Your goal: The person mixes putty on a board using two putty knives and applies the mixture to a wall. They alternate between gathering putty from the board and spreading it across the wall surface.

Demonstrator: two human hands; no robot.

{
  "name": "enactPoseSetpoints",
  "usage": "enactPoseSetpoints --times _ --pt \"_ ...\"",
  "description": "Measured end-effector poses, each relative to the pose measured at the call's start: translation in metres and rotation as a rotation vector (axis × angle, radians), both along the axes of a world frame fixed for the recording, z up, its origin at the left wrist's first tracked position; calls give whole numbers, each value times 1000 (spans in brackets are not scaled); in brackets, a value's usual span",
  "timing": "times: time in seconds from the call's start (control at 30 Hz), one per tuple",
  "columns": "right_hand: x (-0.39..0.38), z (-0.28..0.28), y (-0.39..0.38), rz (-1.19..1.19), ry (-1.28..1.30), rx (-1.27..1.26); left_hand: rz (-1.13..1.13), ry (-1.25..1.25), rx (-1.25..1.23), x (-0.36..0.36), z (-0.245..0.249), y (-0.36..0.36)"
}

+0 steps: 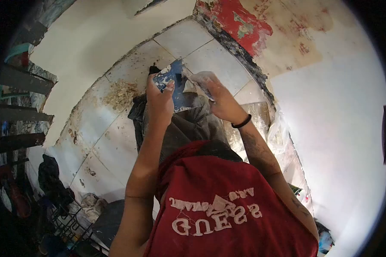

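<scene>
Blue plate (181, 97), marked with pale residue (176, 67), is held over the dark trousers (188, 128), long axis pointing roughly away from the body, left hand (160, 102) grasping its left side, right hand (218, 96) just beside its right edge with fingers curled, contents of grip indeterminable.

Red sleeveless shirt (278, 214), white "GUESS" lettering (222, 222); dark trousers (182, 133); black band (242, 122), right wrist.

White-smeared blue sheet (179, 93) in the left hand (160, 102).
</scene>
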State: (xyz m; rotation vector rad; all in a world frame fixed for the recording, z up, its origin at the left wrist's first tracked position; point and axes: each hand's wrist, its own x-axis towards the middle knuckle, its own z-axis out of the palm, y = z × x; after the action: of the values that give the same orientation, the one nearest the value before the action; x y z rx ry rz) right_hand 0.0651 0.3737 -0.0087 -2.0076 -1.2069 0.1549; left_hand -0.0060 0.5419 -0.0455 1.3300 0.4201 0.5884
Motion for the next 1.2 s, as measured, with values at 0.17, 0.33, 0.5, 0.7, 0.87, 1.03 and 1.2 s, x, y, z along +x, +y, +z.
enactPoseSetpoints --times 0.17,0.33,0.5,0.7,0.87,1.03,1.2 --pt "-16 -25 16 78 157 -158 68 359 448 14 -5 18" --pt "-4 -46 2 359 355 -129 80 477 372 56 -64 53" --pt "53 -85 -14 58 1176 332 -46 526 482 69 -176 87" --pt "169 -244 50 -272 219 -39 -272 792 719 55 -256 78" --pt "254 -260 184 -325 136 94 -406 899 784 96 -231 47" --pt "319 -286 342 -730 227 689 -498 1105 666 76 -255 70" --pt "339 -247 365 -622 1085 1066 -493 1130 713 88 -251 65"
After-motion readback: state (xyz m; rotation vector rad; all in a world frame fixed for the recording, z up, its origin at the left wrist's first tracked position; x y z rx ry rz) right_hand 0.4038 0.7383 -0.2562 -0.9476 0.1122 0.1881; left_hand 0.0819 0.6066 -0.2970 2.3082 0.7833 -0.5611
